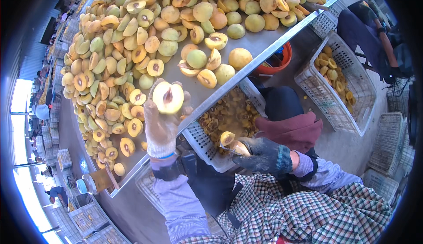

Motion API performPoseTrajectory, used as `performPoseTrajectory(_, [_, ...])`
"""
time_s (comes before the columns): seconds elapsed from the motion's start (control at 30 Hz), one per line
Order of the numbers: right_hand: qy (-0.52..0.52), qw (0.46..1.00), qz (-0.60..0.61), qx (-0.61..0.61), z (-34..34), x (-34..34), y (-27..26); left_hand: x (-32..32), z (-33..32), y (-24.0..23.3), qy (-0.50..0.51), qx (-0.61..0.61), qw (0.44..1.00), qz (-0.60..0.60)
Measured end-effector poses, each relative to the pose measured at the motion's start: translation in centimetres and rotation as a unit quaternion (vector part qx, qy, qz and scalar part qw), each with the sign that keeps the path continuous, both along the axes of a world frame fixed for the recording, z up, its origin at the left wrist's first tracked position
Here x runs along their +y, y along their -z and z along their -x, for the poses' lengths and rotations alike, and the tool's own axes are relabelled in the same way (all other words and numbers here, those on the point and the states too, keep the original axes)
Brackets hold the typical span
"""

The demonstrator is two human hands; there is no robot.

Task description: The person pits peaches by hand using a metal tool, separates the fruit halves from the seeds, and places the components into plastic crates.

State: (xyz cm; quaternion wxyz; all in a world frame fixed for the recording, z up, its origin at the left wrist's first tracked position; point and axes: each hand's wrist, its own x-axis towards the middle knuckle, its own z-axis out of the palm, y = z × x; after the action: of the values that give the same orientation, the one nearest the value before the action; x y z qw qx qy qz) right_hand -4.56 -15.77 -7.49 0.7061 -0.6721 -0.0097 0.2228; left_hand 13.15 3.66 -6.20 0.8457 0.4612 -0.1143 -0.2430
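Note:
My left hand (162, 125), in a pale work glove with brown-stained fingers, is raised over the table's near edge. It grips a halved peach (168, 97), cut face up with the brown stone cavity showing. My right hand (261, 154), in a dark coated glove, is closed around a small tool (240, 148) with a light handle and a thin curved metal end. Close to that metal end is a small yellow fruit piece (227, 138); whether it touches the tool I cannot tell. Beneath lies a white plastic crate (205, 145) of brown-and-yellow pit scraps (228, 113).
Halved peaches (112, 59) are heaped on the metal-edged table (274, 34). An orange bucket (287, 57) stands under its edge. To the right are a crate (350, 105) with fruit halves and a seated person (360, 36). A blue-capped bottle (96, 181) is at the table's left corner.

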Motion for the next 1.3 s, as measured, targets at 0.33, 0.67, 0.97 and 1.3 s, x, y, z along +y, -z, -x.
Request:
performPoseTrajectory(0.33, [-0.001, 0.982, 0.145, -0.120, 1.0, 0.6, -1.3, -4.1, 11.3, -3.1, -0.087, -0.185, 0.966, -0.158])
performPoseTrajectory(0.67, [0.021, 0.983, 0.160, -0.090, 2.2, -0.4, -1.5, -4.5, 12.5, -4.2, -0.199, -0.065, 0.968, -0.142])
performPoseTrajectory(0.97, [0.066, 0.982, 0.052, -0.171, 2.8, 1.0, -2.9, -4.5, 14.4, -2.8, -0.188, 0.003, 0.979, -0.085])
performPoseTrajectory(1.3, [0.078, 0.959, 0.182, -0.203, 3.0, 0.5, -3.4, -2.1, 15.4, -4.0, -0.265, -0.206, 0.919, -0.209])
